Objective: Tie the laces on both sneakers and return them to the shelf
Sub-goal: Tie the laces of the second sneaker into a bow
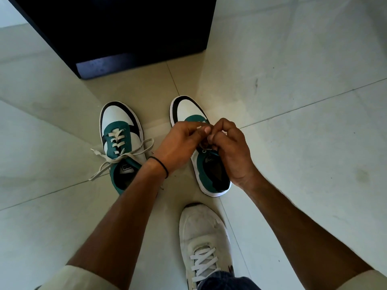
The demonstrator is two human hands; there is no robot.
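Note:
Two green, white and black sneakers stand side by side on the tiled floor, toes pointing away from me. The left sneaker has its pale laces knotted, with loops and ends spread to both sides. Over the right sneaker both my hands meet. My left hand pinches a white lace end between thumb and fingers. My right hand is closed on the lace just above the tongue. The hands hide most of that sneaker's lacing.
A dark cabinet stands on the floor just beyond the sneakers. My own white shoe is planted near the bottom middle, below the right sneaker. Pale tiled floor spreads to both sides.

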